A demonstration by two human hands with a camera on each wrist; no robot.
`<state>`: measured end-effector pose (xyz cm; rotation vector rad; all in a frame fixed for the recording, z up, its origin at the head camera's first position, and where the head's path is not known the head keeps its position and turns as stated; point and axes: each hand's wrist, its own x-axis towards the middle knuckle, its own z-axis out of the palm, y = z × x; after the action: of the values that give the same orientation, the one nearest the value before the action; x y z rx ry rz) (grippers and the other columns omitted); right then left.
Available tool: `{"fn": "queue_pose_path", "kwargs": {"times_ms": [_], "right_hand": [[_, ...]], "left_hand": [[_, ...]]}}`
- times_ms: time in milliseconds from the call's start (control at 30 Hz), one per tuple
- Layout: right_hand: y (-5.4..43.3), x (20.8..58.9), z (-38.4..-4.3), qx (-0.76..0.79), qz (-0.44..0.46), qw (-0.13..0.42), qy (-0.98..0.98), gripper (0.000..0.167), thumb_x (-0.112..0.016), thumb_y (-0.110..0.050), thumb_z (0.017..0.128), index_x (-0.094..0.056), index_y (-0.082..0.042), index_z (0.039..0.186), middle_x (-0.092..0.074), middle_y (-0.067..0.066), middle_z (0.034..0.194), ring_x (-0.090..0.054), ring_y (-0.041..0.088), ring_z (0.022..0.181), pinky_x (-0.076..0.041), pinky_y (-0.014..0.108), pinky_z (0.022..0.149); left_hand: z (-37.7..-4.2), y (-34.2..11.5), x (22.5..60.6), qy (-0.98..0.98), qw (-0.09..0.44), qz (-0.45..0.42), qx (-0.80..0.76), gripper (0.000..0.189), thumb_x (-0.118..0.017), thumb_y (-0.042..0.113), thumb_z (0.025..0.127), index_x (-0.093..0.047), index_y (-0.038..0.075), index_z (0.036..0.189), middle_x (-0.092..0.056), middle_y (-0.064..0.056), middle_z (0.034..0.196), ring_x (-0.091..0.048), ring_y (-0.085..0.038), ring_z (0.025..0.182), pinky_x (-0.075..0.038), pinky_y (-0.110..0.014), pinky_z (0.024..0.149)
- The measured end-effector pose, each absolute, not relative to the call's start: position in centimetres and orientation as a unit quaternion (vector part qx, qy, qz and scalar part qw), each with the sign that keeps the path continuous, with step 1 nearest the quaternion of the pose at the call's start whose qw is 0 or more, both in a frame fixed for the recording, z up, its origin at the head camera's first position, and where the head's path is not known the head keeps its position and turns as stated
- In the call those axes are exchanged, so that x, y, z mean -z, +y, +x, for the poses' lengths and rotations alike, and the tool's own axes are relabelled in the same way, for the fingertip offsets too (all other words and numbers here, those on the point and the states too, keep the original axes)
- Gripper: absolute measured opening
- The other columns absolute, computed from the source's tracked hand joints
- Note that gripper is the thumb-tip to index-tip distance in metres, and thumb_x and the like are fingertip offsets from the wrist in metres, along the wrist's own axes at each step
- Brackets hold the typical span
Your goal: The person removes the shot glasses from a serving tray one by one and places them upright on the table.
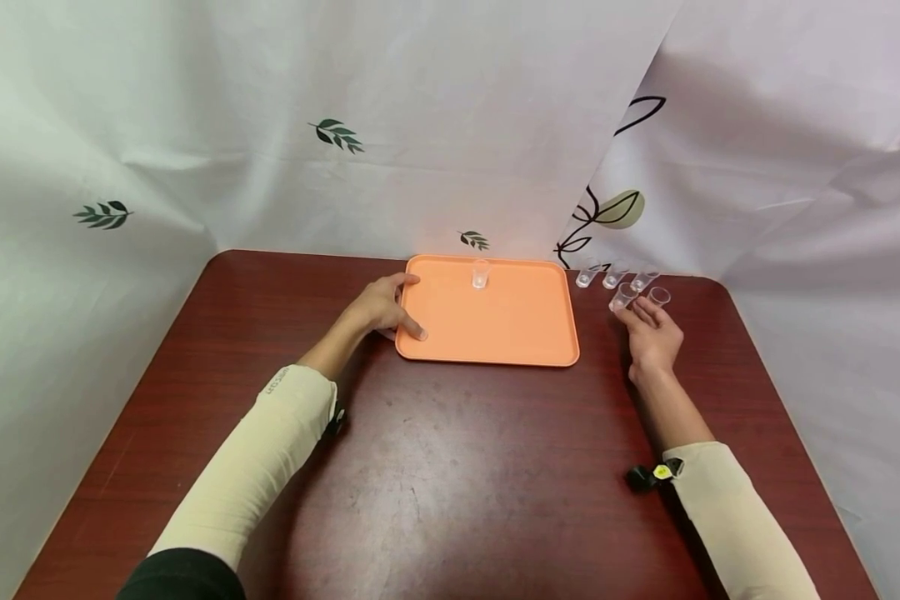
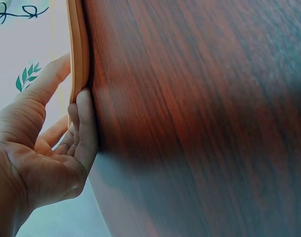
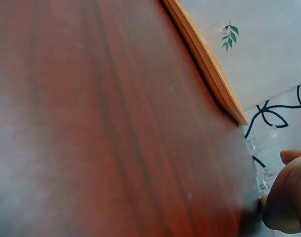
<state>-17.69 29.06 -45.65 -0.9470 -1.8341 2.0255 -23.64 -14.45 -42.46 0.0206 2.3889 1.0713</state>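
Note:
My left hand point(image 1: 382, 304) grips the left rim of an orange tray point(image 1: 495, 342), its thumb on top of the front part. In the left wrist view, some fingers of that hand point(image 2: 46, 153) lie along and under the tray's side. One small clear plastic cup point(image 1: 480, 275) stands on the tray near its back edge. To the right of the tray, my right hand point(image 1: 654, 337) is at a clear cup point(image 1: 624, 296), thumb close to its base. Another cup point(image 1: 659, 296) sits just behind the fingers. Whether the fingers pinch either cup cannot be made out.
Several more clear cups point(image 1: 613, 277) stand in a row at the table's back edge, right of the tray. Everything rests on a dark red-brown wooden table point(image 1: 450, 467). A white curtain point(image 1: 420, 125) with leaf prints hangs directly behind it.

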Motion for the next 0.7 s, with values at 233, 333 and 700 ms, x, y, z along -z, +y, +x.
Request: {"fn": "queue_pose_path", "kwargs": {"times_ms": [233, 333, 700], "right_hand": [[28.8, 45.8, -16.1, -0.694, -0.321, 0.116, -0.634, 0.065, -0.090, -0.010, 0.096, -0.067, -0.012, 0.157, -0.073, 0.002, 0.154, -0.065, 0.008, 0.146, -0.055, 0.008, 0.107], [28.6, 45.8, -15.5, -0.696, -0.314, 0.118, -0.635, 0.064, -0.091, -0.010, 0.095, -0.067, -0.010, 0.155, -0.075, 0.000, 0.148, -0.067, 0.008, 0.143, -0.055, 0.007, 0.103], [26.6, 45.6, -15.1, -0.707, -0.243, 0.151, -0.647, 0.051, -0.089, -0.003, 0.095, -0.071, 0.000, 0.143, -0.080, -0.005, 0.117, -0.075, 0.006, 0.116, -0.061, 0.009, 0.091]], "left_hand": [[-23.6, -14.6, 42.4, 0.886, 0.255, 0.013, -0.386, 0.117, -0.103, 0.010, 0.080, -0.039, 0.024, 0.177, -0.040, -0.024, 0.176, -0.068, -0.035, 0.123, -0.071, -0.034, 0.073], [-23.6, -14.7, 42.5, 0.886, 0.255, 0.014, -0.386, 0.117, -0.104, 0.010, 0.080, -0.039, 0.025, 0.176, -0.041, -0.024, 0.175, -0.066, -0.037, 0.128, -0.071, -0.034, 0.074], [-23.7, -14.6, 42.7, 0.881, 0.261, 0.011, -0.396, 0.117, -0.103, 0.010, 0.081, -0.038, 0.025, 0.177, -0.046, -0.024, 0.167, -0.071, -0.034, 0.116, -0.071, -0.035, 0.074]]}}
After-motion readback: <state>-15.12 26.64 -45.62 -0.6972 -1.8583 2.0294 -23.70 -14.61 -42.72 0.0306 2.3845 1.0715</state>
